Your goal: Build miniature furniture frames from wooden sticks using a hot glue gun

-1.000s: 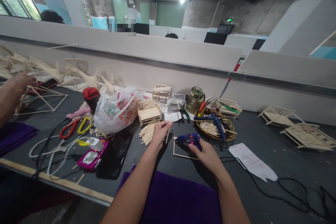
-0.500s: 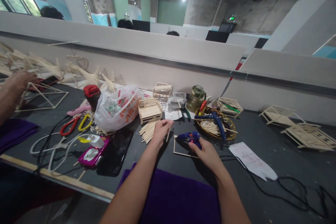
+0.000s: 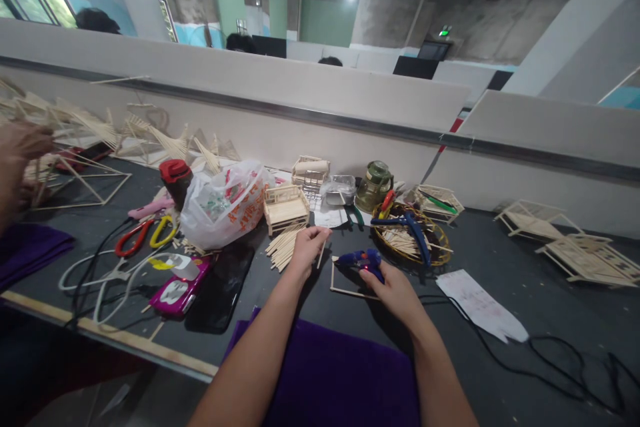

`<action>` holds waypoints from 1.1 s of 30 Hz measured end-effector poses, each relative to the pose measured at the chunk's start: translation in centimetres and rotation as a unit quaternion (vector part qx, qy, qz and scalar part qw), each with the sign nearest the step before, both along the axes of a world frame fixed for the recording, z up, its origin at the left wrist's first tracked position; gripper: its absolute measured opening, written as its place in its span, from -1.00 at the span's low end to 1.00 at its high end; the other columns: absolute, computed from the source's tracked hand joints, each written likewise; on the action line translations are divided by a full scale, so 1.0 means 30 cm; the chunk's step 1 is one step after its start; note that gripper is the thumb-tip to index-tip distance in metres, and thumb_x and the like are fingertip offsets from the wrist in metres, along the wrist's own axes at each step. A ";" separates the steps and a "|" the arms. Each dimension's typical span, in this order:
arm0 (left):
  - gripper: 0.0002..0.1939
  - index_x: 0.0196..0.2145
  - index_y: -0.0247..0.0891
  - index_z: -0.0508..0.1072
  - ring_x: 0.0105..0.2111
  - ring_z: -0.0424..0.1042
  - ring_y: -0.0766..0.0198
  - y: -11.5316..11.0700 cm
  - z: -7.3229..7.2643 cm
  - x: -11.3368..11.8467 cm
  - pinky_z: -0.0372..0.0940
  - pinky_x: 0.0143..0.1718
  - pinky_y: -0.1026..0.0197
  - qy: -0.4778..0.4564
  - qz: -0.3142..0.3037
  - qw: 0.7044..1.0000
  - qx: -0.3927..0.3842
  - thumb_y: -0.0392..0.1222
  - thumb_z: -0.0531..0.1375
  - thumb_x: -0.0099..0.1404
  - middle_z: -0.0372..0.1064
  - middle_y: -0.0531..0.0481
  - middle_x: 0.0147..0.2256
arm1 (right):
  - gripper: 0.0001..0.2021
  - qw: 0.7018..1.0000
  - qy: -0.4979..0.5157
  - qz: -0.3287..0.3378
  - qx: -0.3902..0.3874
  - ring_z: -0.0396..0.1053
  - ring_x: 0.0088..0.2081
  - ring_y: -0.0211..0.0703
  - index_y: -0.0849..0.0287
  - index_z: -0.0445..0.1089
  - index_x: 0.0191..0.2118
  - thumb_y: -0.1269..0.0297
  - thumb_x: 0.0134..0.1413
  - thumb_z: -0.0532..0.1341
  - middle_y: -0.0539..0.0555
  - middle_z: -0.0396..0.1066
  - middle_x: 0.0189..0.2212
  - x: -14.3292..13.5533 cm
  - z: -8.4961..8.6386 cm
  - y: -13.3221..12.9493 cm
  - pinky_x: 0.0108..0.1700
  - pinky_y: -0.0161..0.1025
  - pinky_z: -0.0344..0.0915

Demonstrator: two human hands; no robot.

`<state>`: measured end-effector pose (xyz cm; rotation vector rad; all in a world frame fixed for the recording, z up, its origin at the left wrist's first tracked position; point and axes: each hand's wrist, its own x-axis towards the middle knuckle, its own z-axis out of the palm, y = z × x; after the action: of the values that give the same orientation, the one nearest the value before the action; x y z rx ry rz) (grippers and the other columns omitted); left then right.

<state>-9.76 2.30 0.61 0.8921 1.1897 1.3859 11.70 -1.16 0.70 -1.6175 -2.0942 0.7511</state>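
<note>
My left hand (image 3: 309,248) pinches a thin wooden stick (image 3: 321,256) that points down toward the table. In my right hand (image 3: 389,285) is a blue glue gun (image 3: 358,259) with a small red light, its nozzle pointing left. Below the nozzle, sticks joined in a corner form a partial frame (image 3: 350,291) flat on the dark table; the glue gun and my right hand hide part of it. Beside my left hand lies a pile of loose sticks (image 3: 283,248). A small wooden stick bench (image 3: 286,208) stands behind that pile.
Left: plastic bag (image 3: 223,207), black phone (image 3: 220,290), magenta case (image 3: 177,290), red-handled tool (image 3: 134,238), cables, and another person's hands (image 3: 25,147). Right: basket (image 3: 443,240) with a blue tool across it, paper (image 3: 480,305), black cord, stick models (image 3: 585,257). Purple cloth (image 3: 345,373) lies in front.
My hands, the stick and the glue gun look nearly unchanged. At the far left, the other person's hand has moved left, away from the top of the stick frame there.
</note>
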 end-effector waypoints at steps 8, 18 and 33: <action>-0.61 -0.42 -0.37 0.56 -0.62 0.07 0.47 0.000 -0.004 0.000 -0.07 -0.60 0.36 0.003 0.001 1.000 -0.001 0.06 0.32 -0.06 0.24 0.07 -0.60 | -0.54 1.000 0.000 0.002 0.005 0.42 -0.26 0.02 0.17 0.41 -0.09 -0.08 0.12 0.04 0.15 0.49 -0.31 0.001 0.000 -0.001 -0.22 -0.18 0.25; -0.61 -0.42 -0.36 0.57 -0.62 0.09 0.46 0.000 -0.006 0.000 -0.04 -0.59 0.36 0.003 0.004 1.000 -0.001 0.06 0.33 -0.07 0.26 0.07 -0.61 | -0.55 1.000 0.000 0.004 0.004 0.42 -0.26 0.04 0.17 0.40 -0.08 -0.07 0.13 0.03 0.15 0.48 -0.30 -0.002 0.004 -0.003 -0.22 -0.16 0.25; -0.62 -0.49 -0.36 0.53 -0.64 0.07 0.47 0.003 -0.019 0.003 -0.07 -0.60 0.34 0.004 -0.006 1.000 0.001 0.06 0.34 -0.08 0.21 0.11 -0.64 | -0.58 1.000 -0.009 0.001 0.013 0.42 -0.28 0.00 0.15 0.41 -0.12 -0.06 0.13 0.04 0.13 0.49 -0.33 0.003 0.004 -0.006 -0.22 -0.20 0.25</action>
<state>-9.68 2.38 0.06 0.9054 1.1882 1.3758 11.77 -1.35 0.81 -1.6140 -2.1107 0.7094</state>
